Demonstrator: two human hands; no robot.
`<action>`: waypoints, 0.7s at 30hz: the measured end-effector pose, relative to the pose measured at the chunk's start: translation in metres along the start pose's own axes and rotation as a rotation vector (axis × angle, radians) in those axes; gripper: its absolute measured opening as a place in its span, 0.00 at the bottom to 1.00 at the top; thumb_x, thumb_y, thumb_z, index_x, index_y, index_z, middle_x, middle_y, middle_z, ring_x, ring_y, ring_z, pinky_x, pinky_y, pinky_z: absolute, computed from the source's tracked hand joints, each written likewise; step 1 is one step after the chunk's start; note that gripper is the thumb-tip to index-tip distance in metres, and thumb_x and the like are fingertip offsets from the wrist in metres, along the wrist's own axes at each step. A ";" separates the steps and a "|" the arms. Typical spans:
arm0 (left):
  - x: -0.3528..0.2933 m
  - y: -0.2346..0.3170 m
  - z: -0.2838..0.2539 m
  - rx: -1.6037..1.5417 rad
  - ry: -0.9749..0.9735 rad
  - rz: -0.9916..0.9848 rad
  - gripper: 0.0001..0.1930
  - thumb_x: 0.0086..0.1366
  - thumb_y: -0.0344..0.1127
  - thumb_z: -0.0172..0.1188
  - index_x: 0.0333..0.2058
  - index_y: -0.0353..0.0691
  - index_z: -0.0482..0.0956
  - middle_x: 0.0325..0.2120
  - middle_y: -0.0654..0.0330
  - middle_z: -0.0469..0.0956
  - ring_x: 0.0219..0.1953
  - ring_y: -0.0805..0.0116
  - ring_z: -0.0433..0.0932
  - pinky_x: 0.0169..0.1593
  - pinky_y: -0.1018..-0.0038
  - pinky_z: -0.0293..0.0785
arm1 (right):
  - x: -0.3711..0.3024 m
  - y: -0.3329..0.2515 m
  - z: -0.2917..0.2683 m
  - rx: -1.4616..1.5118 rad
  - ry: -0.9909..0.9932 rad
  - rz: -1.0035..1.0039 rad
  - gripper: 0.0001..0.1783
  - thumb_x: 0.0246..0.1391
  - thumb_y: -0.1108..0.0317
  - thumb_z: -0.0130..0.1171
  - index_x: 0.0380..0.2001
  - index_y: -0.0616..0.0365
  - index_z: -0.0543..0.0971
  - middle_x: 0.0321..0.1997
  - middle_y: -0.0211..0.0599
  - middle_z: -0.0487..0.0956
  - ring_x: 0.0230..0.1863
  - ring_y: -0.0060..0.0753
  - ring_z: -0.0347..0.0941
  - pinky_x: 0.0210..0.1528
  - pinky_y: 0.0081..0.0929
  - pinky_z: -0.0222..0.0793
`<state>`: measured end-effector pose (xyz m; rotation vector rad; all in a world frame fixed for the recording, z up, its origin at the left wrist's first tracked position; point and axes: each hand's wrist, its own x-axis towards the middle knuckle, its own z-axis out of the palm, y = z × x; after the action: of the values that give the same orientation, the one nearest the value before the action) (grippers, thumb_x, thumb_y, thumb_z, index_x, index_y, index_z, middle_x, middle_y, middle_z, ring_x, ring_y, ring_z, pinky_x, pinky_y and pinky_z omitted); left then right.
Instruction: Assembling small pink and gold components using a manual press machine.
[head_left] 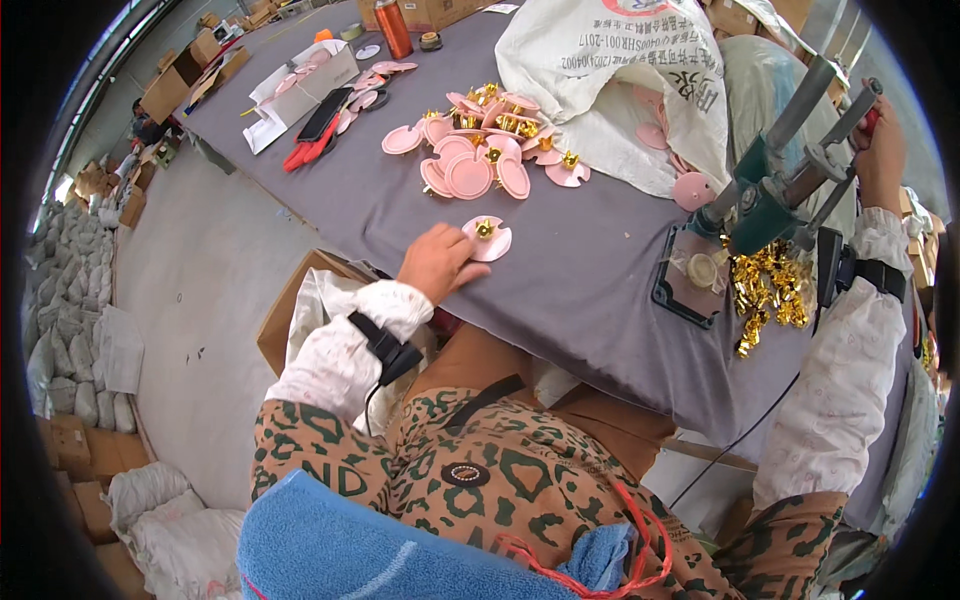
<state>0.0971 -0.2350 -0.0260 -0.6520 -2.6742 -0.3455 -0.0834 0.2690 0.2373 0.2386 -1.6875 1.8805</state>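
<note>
A round pink disc point(493, 246) with a gold metal clip on top lies near the table's front edge. My left hand point(437, 262) has its fingers and thumb at the disc's left edge, gripping it. My right hand point(880, 150) is raised at the far right, wrapped round the red-tipped lever point(868, 122) of a green hand press point(762, 200). On the press's base plate point(688, 277) sits a small pale round piece point(702, 270). Beyond my left hand is a heap of pink discs point(470, 170), many with gold clips.
Loose gold clips point(768, 290) lie beside the press. A white woven sack point(620, 90) with pink discs at its mouth stands behind. At the back left are a white box point(305, 85), a phone point(325, 115), red-black gloves point(303, 155) and an orange bottle point(393, 30).
</note>
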 end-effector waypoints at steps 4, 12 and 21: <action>0.020 0.012 0.007 -0.291 0.242 -0.375 0.19 0.47 0.40 0.69 0.37 0.38 0.77 0.37 0.55 0.75 0.42 0.54 0.73 0.44 0.65 0.71 | 0.000 -0.004 0.003 0.014 0.137 -0.011 0.15 0.58 0.65 0.49 0.44 0.61 0.75 0.25 0.25 0.68 0.20 0.14 0.61 0.16 0.11 0.49; 0.133 0.130 0.061 -0.772 0.013 -0.148 0.21 0.47 0.32 0.65 0.42 0.36 0.73 0.33 0.50 0.78 0.37 0.55 0.79 0.40 0.66 0.74 | -0.010 0.010 0.022 -0.013 0.100 -0.067 0.09 0.55 0.64 0.49 0.36 0.53 0.74 0.16 0.24 0.66 0.14 0.16 0.61 0.10 0.13 0.48; 0.199 0.202 0.108 -0.730 -0.067 -0.064 0.28 0.46 0.35 0.68 0.46 0.35 0.67 0.35 0.51 0.80 0.37 0.53 0.79 0.42 0.66 0.75 | -0.022 0.000 0.022 -0.011 0.071 -0.108 0.10 0.54 0.68 0.46 0.37 0.58 0.74 0.17 0.24 0.66 0.14 0.16 0.61 0.10 0.13 0.48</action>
<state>-0.0014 0.0521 -0.0130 -0.7754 -2.5950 -1.3690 -0.0713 0.2416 0.2306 0.2507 -1.6050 1.7797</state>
